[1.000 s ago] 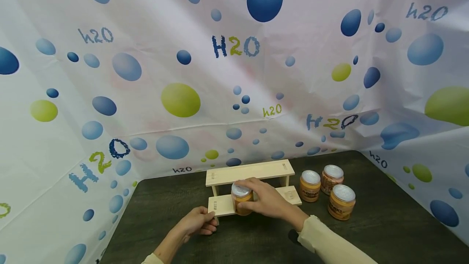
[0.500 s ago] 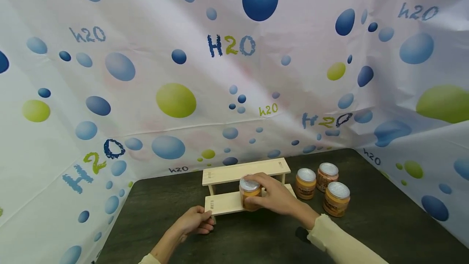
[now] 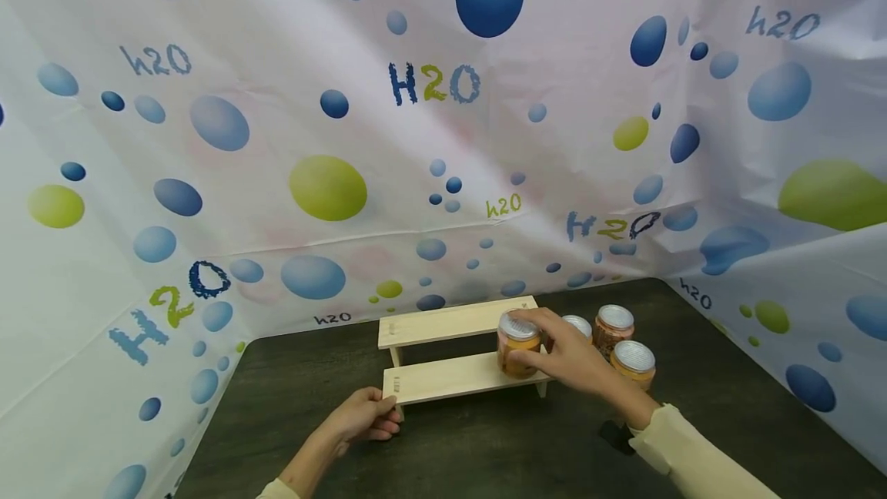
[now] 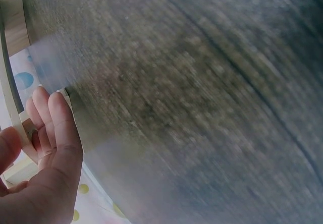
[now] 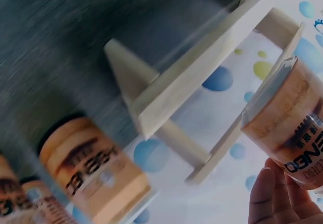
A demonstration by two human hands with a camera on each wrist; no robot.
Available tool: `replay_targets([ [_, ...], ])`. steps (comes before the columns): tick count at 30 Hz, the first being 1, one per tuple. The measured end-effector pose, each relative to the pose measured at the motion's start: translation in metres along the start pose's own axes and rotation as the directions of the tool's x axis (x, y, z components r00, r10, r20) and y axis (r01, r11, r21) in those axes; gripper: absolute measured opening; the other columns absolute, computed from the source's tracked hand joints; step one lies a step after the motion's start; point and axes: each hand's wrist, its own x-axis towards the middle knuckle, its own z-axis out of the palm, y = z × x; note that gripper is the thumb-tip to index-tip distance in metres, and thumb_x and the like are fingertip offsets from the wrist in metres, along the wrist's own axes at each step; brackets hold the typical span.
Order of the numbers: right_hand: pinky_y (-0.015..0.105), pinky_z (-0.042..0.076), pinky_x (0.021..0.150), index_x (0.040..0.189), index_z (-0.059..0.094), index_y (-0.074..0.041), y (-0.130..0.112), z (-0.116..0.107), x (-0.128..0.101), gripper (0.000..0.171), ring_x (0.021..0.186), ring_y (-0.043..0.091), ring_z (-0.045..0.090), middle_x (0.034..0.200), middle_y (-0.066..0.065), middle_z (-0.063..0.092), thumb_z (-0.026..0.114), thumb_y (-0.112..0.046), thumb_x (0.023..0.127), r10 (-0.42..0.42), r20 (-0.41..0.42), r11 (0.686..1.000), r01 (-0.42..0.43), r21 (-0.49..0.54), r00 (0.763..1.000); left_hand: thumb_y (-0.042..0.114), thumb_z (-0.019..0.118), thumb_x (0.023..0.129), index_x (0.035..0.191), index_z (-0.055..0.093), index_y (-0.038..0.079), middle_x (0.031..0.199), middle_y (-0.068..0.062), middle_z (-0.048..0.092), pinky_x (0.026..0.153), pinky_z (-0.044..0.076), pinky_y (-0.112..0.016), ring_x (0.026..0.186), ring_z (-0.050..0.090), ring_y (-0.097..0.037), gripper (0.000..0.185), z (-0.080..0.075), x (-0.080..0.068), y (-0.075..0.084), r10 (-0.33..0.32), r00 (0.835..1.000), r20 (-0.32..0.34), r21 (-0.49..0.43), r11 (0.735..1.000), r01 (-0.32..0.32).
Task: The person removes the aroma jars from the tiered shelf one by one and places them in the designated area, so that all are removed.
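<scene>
Orange paste fills the jar [image 3: 517, 345] that the right hand [image 3: 564, 353] grips, fingers curled round its side and silver lid, at the right end of the lower shelf of a small wooden rack [image 3: 443, 377]; whether its base rests on the board or hangs just above cannot be told. The left hand [image 3: 360, 418] pinches the rack's front left corner, fingers and thumb closed on the board edge, a hold the left wrist view shows only as fingers [image 4: 53, 125] laid against pale wood. From the right wrist view the jar [image 5: 285, 125] appears tilted beside the shelf edge [image 5: 202, 70], with another jar [image 5: 93, 171] near the rack's foot. Judged from this, the jar is best handled upright and low, its base kept flat over the board and away from the end, while the other hand steadies the light rack against tipping or sliding. Three more jars [image 3: 634, 364] stand close together on the table just right of the rack, partly hidden behind the working hand, close enough for a knuckle to knock them. The table [image 3: 485, 453] is dark, wood-grained and matt. A white sheet [image 3: 277, 98] printed with blue and green bubbles and "H2O" lettering hangs around it on three sides.
</scene>
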Motion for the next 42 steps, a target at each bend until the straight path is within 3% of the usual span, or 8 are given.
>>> replay_targets([
  [3,0.025,0.049,0.065,0.129,0.045,-0.035,0.004,-0.008,-0.005,0.056,0.091,0.011,0.053,0.121,-0.009,0.05,0.069,-0.042,0.078,0.022,-0.028,1.0,-0.023,-0.015,0.999,0.027,0.047,0.096,0.104,0.047,-0.002,0.09,-0.008,0.062,0.072,0.056,-0.03,0.075,0.063,-0.012,0.03,0.0,0.0,0.0,-0.001,1.0,0.0,-0.001,1.0,0.001],
  [11,0.024,0.05,0.071,0.135,0.04,-0.03,0.008,-0.026,-0.02,0.059,0.105,0.02,0.05,0.13,-0.002,0.044,0.066,-0.038,0.082,0.128,-0.02,0.989,-0.127,0.077,0.992,0.027,0.047,0.096,0.106,0.046,-0.003,0.09,-0.008,0.061,0.071,0.056,-0.029,0.075,0.063,-0.012,0.031,-0.001,0.001,-0.001,0.01,1.0,0.006,-0.002,1.0,-0.01],
  [16,0.023,0.049,0.064,0.135,0.04,-0.027,0.016,-0.033,-0.027,0.057,0.093,0.015,0.05,0.128,0.001,0.046,0.065,-0.035,0.084,0.095,-0.057,0.996,-0.095,0.005,0.994,0.027,0.047,0.096,0.106,0.046,-0.003,0.09,-0.008,0.061,0.071,0.056,-0.029,0.075,0.064,-0.012,0.031,-0.001,0.001,-0.001,0.009,1.0,0.007,-0.004,1.0,-0.009],
  [22,0.024,0.051,0.066,0.135,0.041,-0.024,0.02,-0.04,-0.034,0.054,0.094,0.012,0.052,0.123,0.001,0.048,0.064,-0.026,0.086,0.072,-0.076,0.997,-0.073,-0.017,0.995,0.026,0.047,0.096,0.107,0.046,-0.003,0.09,-0.008,0.062,0.07,0.056,-0.029,0.075,0.064,-0.012,0.031,-0.001,0.001,-0.002,0.008,1.0,0.001,0.002,1.0,-0.008],
  [28,0.022,0.048,0.061,0.135,0.043,-0.015,0.018,-0.044,-0.04,0.055,0.085,0.009,0.052,0.116,0.005,0.052,0.066,-0.018,0.085,0.059,-0.084,0.996,-0.065,-0.066,0.995,0.027,0.047,0.096,0.106,0.047,-0.003,0.09,-0.008,0.062,0.071,0.056,-0.029,0.075,0.064,-0.012,0.031,-0.001,0.003,-0.003,0.01,1.0,0.003,0.004,1.0,-0.01],
  [32,0.025,0.049,0.063,0.134,0.043,-0.02,0.033,-0.041,-0.046,0.055,0.087,0.008,0.054,0.116,0.001,0.053,0.066,-0.025,0.084,0.065,-0.102,0.99,-0.077,-0.119,0.993,0.028,0.048,0.096,0.105,0.047,-0.002,0.09,-0.008,0.062,0.071,0.056,-0.029,0.075,0.064,-0.012,0.032,-0.001,0.003,-0.003,0.012,1.0,0.002,0.005,1.0,-0.012],
  [36,0.028,0.052,0.07,0.134,0.044,-0.022,0.046,-0.036,-0.054,0.056,0.101,0.018,0.056,0.125,0.005,0.051,0.065,-0.034,0.084,0.105,-0.114,0.985,-0.12,-0.128,0.988,0.029,0.048,0.095,0.105,0.047,-0.002,0.09,-0.008,0.062,0.071,0.056,-0.03,0.075,0.064,-0.012,0.033,-0.001,0.003,-0.003,0.012,1.0,0.001,0.006,1.0,-0.012],
  [42,0.021,0.049,0.06,0.133,0.044,-0.022,0.055,-0.025,-0.066,0.056,0.088,0.012,0.057,0.118,0.006,0.053,0.065,-0.039,0.083,0.168,-0.113,0.98,-0.178,-0.087,0.979,0.029,0.048,0.095,0.106,0.047,-0.003,0.091,-0.008,0.062,0.071,0.056,-0.029,0.075,0.064,-0.012,0.033,-0.001,0.003,-0.002,0.007,1.0,0.0,0.004,1.0,-0.007],
])
